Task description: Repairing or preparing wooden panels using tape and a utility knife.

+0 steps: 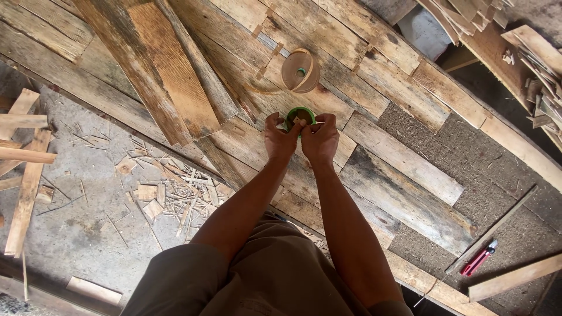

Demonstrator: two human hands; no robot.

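Down below the camera, both hands meet over a plank surface. The left hand (280, 138) and the right hand (321, 140) pinch a small green roll (300, 119) between their fingertips, fingers curled narrow around it; the roll sits at the very tips, just above the knuckles in view. What fills its centre is hard to make out: something brownish shows inside the green ring, but the fingers cover its lower half, and whether it rests on the wood or is lifted clear cannot be told.

Just beyond it lies a larger tan roll of thin strip (300, 71), standing on edge, with a loose tail curving off to one side on the planks. The weathered wooden panel (404, 187) runs diagonally across the scene, and its far edges are cut off by the frame. To the right, well apart from the hands, a red utility knife (479, 258) lies on a coarse dark surface beside a thin wooden strip (492, 229). On the left, wood chips and splinters (170, 196) litter the grey concrete floor (82, 228).
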